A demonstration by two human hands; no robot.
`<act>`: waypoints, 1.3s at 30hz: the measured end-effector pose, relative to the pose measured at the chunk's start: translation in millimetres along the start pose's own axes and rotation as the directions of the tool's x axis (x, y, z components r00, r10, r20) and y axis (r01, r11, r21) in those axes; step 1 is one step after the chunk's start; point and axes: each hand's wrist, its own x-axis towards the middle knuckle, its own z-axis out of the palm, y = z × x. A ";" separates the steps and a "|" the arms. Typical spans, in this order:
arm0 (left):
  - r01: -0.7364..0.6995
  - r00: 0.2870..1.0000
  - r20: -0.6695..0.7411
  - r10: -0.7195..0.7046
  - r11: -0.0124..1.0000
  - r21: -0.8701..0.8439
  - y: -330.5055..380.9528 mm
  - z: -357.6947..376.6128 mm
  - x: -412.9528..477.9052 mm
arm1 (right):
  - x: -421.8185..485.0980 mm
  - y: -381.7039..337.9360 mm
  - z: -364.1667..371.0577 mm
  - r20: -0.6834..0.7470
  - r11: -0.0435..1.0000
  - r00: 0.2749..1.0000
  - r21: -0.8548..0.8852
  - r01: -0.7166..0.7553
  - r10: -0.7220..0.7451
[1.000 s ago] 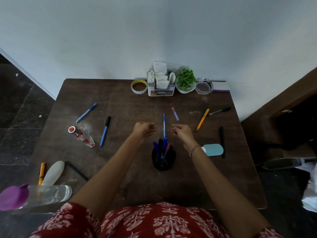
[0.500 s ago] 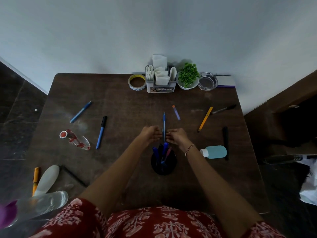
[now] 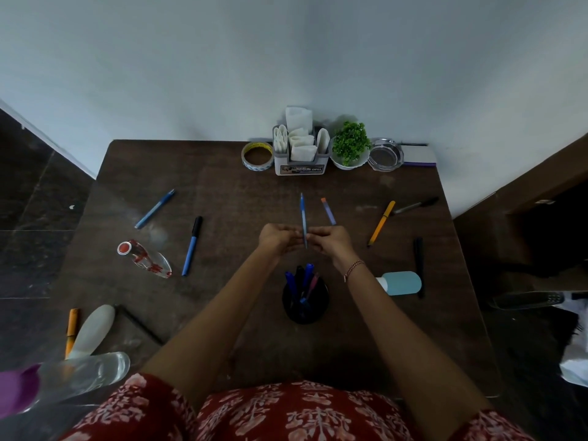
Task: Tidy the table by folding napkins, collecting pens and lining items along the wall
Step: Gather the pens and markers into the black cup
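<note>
Pinching a blue pen [image 3: 303, 214] betw. them, fingers curled on it, left hand [image 3: 276, 238] & right hand [image 3: 331, 242] hung just beyond the pen cup [image 3: 305, 308], which held several pens [image 3: 308, 272]. Done, seemingly: napkin holder [image 3: 300, 165], tape roll [image 3: 257, 155], plant [image 3: 350, 141], ashtray [image 3: 385, 154] at the wall [image 3: 286, 58], far beyond cup. To do: orange pen [image 3: 381, 223] & blue bottle [image 3: 401, 283] right of cup, blue marker [image 3: 192, 246] & red-capped bottle [image 3: 144, 260] left of it. Nothing lay betw. pen & cup.
</note>
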 end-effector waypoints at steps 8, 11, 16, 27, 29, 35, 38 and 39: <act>-0.222 0.973 -0.044 0.225 0.972 0.072 17.2 -10.1 -20.5 | -29.3 -28.3 -0.4 0.033 0.975 0.976 -0.044 0.216 -0.215; -0.293 0.951 -0.068 0.301 0.950 0.112 21.9 -13.3 -34.2 | -43.6 -35.3 -0.8 0.046 0.961 0.962 -0.042 0.272 -0.270; -0.401 0.906 -0.071 0.418 0.898 0.179 24.5 -16.9 -63.0 | -66.1 -38.0 -5.9 0.062 0.933 0.938 -0.099 0.346 -0.341; -0.528 0.820 0.086 0.566 0.690 0.496 -2.2 -19.8 -102.1 | -114.1 -49.8 -16.1 -0.150 0.753 0.739 -0.197 0.628 -0.656; -0.541 0.810 0.103 0.578 0.666 0.514 -6.6 -21.0 -107.6 | -120.0 -48.7 -16.2 -0.131 0.717 0.710 -0.247 0.652 -0.692; -0.581 0.784 0.149 0.602 0.628 0.518 -19.8 -27.4 -118.9 | -133.6 -37.4 -14.7 -0.029 0.644 0.693 -0.398 0.653 -0.720; -0.607 0.756 0.119 0.644 0.621 0.496 -27.6 -29.5 -121.3 | -137.5 -25.8 -11.4 0.027 0.626 0.705 -0.436 0.646 -0.709; -0.616 0.745 0.109 0.658 0.615 0.493 -30.6 -30.2 -121.2 | -138.2 -21.9 -10.0 0.039 0.628 0.712 -0.439 0.643 -0.701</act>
